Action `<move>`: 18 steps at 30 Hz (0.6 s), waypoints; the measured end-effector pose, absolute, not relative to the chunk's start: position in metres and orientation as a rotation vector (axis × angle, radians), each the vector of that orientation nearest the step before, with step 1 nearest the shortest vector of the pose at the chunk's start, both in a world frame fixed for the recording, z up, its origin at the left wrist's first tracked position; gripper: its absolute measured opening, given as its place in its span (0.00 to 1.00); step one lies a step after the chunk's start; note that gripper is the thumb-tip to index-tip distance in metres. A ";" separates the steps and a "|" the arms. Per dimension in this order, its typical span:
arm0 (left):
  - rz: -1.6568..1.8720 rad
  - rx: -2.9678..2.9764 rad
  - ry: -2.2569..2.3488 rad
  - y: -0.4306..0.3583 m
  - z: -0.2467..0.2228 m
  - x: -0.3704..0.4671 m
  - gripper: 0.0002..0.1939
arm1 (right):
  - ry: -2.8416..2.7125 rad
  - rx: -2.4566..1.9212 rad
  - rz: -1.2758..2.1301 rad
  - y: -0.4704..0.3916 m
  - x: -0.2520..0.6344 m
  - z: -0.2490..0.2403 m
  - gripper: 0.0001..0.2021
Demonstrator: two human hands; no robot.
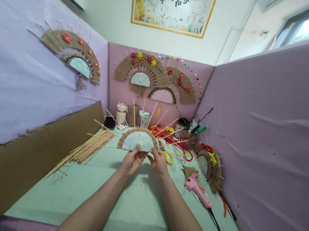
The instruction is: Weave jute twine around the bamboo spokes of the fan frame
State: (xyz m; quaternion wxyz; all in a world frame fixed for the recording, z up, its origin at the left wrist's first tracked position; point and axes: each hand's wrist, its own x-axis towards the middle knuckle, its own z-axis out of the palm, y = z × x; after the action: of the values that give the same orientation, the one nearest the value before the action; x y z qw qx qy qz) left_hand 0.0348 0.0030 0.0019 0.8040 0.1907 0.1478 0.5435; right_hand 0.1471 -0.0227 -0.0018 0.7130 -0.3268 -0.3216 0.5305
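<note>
A half-round fan piece [138, 141] is held up above the table, its flat edge toward me. Its centre is pale blue-green cloth with a floral pattern, bordered by a band of brown twine, and several thin sticks radiate outward from it. My left hand [134, 160] grips the lower edge left of the middle, thumb on the cloth face and fingers beneath. My right hand [158, 161] holds the lower right corner, also with the thumb in front. Both hands are closed on the piece.
Loose sticks [93, 146] lie left on the green table [135, 205]. A pink glue gun [198, 190] and yellow-handled scissors [169, 157] lie right, near a small finished fan [209, 166]. Behind stand a white jar [121, 114] and twine spool [134, 115]. Cardboard [44, 154] edges the left.
</note>
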 end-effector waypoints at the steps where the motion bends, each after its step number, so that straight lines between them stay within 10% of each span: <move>1: 1.150 0.417 0.315 0.002 0.002 0.036 0.17 | -0.731 -0.705 1.190 -0.023 0.146 -0.002 0.15; 18: 1.191 0.409 0.246 0.004 0.009 0.025 0.11 | -0.375 -0.465 1.428 -0.013 0.157 -0.010 0.07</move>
State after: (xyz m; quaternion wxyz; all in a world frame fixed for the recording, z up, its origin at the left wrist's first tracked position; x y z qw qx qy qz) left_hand 0.0246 0.0042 0.0089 0.8012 0.1906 0.1150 0.5554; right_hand 0.1570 -0.0127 -0.0105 0.7153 -0.2098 -0.1694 0.6447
